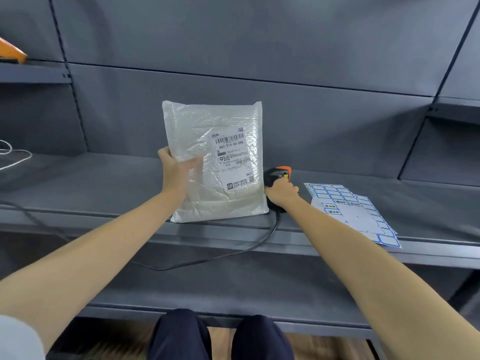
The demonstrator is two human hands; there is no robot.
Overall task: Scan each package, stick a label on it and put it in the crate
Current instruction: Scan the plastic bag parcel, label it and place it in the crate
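Observation:
A white plastic mailer package [205,131] stands upright on the grey shelf [104,188], its printed shipping label with a barcode facing me. My left hand [175,168] grips its left edge, thumb across the front. Just right of the package, my right hand [281,190] is wrapped around a black barcode scanner [276,174] with an orange top; the scanner's lower part is hidden behind the package and my hand. Sheets of blue-bordered labels [355,211] lie on the shelf to the right of the scanner.
The scanner's black cable [220,258] drops over the shelf's front edge and loops left. A white cord [15,157] lies at the far left. An orange object [13,51] sits on the upper left shelf. A lower shelf [233,289] runs below; my knees show at the bottom.

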